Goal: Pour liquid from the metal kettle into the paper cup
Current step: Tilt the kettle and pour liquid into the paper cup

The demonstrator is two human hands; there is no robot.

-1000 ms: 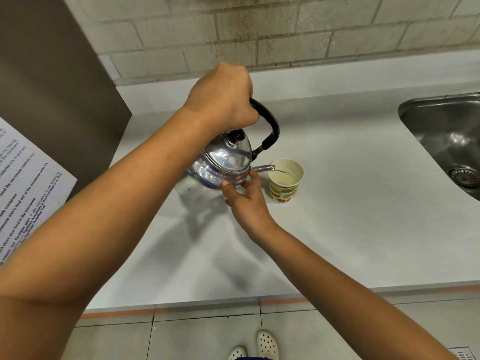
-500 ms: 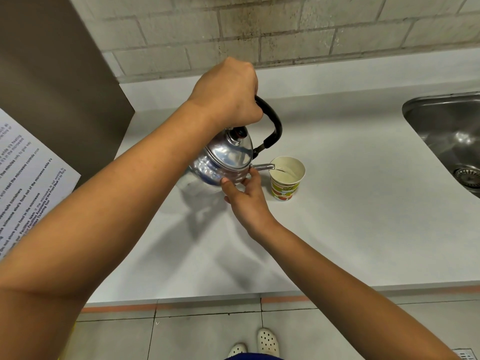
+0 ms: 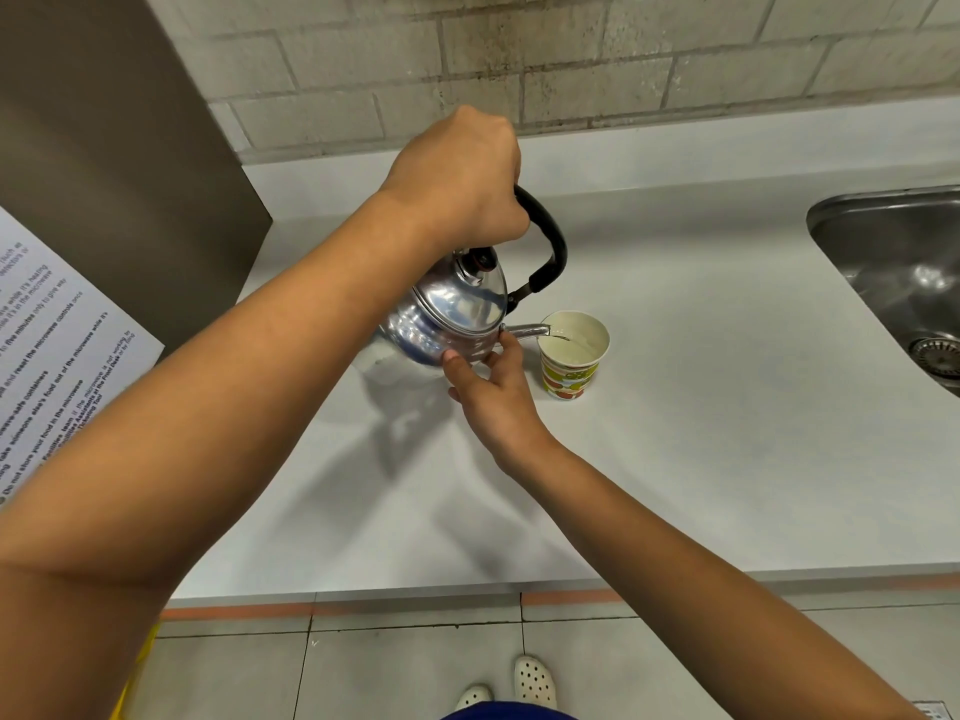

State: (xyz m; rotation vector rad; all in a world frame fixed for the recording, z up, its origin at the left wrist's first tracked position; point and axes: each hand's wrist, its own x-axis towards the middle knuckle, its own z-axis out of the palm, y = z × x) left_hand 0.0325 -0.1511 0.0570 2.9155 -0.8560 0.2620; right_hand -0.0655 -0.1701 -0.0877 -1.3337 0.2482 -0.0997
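Observation:
A shiny metal kettle [image 3: 449, 317] with a black handle is tilted to the right above the white counter. My left hand [image 3: 460, 181] is closed around the top of that handle. My right hand [image 3: 491, 384] supports the kettle's lower front with thumb and fingertips, just under the spout. The spout tip reaches over the rim of a paper cup [image 3: 570, 374] with a green and red print. A thin clear stream runs from the spout into the cup, which holds some liquid.
A steel sink [image 3: 893, 267] is set into the counter [image 3: 701, 459] at the right. A brown panel and a printed notice [image 3: 57, 366] stand at the left. A brick wall runs behind. The counter's front edge lies near my feet.
The kettle is tipped slightly further toward the cup and liquid keeps flowing. Both hands hold the same grip. The cup has not moved.

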